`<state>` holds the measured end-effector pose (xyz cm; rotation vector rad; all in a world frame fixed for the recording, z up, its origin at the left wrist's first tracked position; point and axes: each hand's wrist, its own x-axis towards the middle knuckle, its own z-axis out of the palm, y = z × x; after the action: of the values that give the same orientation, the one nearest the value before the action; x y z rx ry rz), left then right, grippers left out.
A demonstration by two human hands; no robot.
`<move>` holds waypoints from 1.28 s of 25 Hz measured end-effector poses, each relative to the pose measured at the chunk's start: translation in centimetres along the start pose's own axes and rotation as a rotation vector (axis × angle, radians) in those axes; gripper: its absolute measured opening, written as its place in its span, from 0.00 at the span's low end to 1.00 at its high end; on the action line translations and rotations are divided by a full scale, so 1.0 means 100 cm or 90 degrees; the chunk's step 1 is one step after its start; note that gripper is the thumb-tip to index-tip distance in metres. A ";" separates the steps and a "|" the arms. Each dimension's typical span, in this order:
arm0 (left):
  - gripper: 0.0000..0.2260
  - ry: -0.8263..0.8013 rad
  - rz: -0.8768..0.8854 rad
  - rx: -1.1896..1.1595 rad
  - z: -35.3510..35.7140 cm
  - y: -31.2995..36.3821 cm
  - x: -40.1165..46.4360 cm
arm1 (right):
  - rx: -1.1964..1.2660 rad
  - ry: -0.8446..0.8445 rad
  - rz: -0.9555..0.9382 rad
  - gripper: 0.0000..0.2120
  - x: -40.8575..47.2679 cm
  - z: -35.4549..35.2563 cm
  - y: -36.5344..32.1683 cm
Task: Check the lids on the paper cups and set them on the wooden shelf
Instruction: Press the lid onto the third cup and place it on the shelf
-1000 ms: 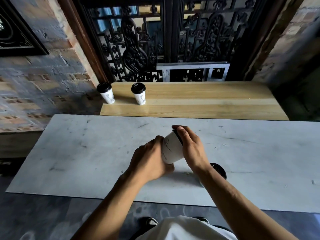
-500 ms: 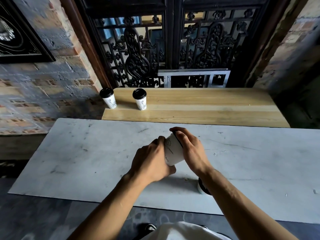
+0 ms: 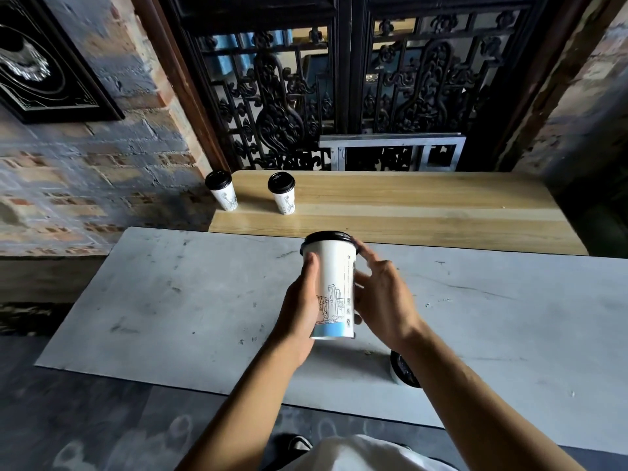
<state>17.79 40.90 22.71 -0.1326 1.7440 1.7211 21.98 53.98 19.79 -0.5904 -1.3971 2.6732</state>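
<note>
My left hand (image 3: 300,311) grips a white paper cup (image 3: 334,287) with a black lid and a line drawing, held upright above the marble table (image 3: 170,300). My right hand (image 3: 382,297) sits beside the cup on its right, fingers spread and blurred, fingertips near the lid rim. Two more lidded cups (image 3: 222,192) (image 3: 282,192) stand at the left end of the wooden shelf (image 3: 424,212). Another lidded cup (image 3: 402,368) stands on the table, mostly hidden behind my right forearm.
A black ornate iron grille (image 3: 339,96) and a metal frame (image 3: 390,151) rise behind the shelf. Brick walls flank both sides, with a dark framed picture (image 3: 44,62) on the left wall.
The cup has turned from tilted to upright and risen toward the shelf. My right hand has come off the lid and opened beside the cup.
</note>
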 end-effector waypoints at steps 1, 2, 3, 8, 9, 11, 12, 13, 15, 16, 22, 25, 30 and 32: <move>0.33 0.018 -0.011 -0.018 0.001 -0.004 0.002 | -0.011 -0.016 0.004 0.27 0.001 -0.002 0.007; 0.34 0.045 -0.015 -0.017 0.002 -0.009 0.004 | -0.011 -0.029 0.001 0.29 0.002 -0.004 0.015; 0.35 0.067 -0.020 -0.008 0.003 -0.012 0.004 | -0.013 -0.034 -0.003 0.29 0.002 -0.007 0.021; 0.43 0.064 -0.021 0.008 0.001 -0.022 0.006 | -0.054 -0.028 0.008 0.29 0.000 -0.015 0.029; 0.42 0.066 -0.019 0.004 0.002 -0.021 0.005 | -0.061 -0.030 0.003 0.29 -0.001 -0.014 0.027; 0.41 0.079 -0.020 0.028 0.002 -0.021 0.006 | -0.085 -0.019 -0.008 0.30 -0.003 -0.012 0.024; 0.42 0.085 -0.018 0.050 0.001 -0.023 0.006 | -0.083 -0.021 -0.011 0.31 -0.005 -0.010 0.022; 0.42 0.085 -0.011 0.075 -0.001 -0.024 0.006 | -0.081 -0.028 -0.012 0.31 -0.007 -0.009 0.020; 0.43 0.079 -0.006 0.144 -0.004 -0.021 0.004 | -0.091 -0.032 -0.010 0.32 -0.009 -0.008 0.015; 0.41 0.083 0.005 0.190 -0.004 -0.018 0.002 | -0.099 -0.029 -0.008 0.31 -0.010 -0.008 0.014; 0.33 0.111 0.069 0.413 -0.005 0.000 -0.005 | -0.114 -0.012 -0.002 0.28 -0.016 -0.011 0.010; 0.24 0.151 0.118 0.415 -0.013 -0.003 0.002 | -0.120 -0.010 0.005 0.28 -0.017 -0.013 0.011; 0.05 0.184 0.386 0.285 -0.022 -0.015 0.005 | -0.122 0.013 0.013 0.27 -0.019 -0.010 0.012; 0.06 0.162 0.469 0.304 -0.023 -0.015 0.002 | -0.127 0.020 0.018 0.27 -0.017 -0.010 0.014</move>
<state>17.49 38.66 21.13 0.5948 2.5567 1.7368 24.07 53.56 18.70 -0.6691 -1.6719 2.5515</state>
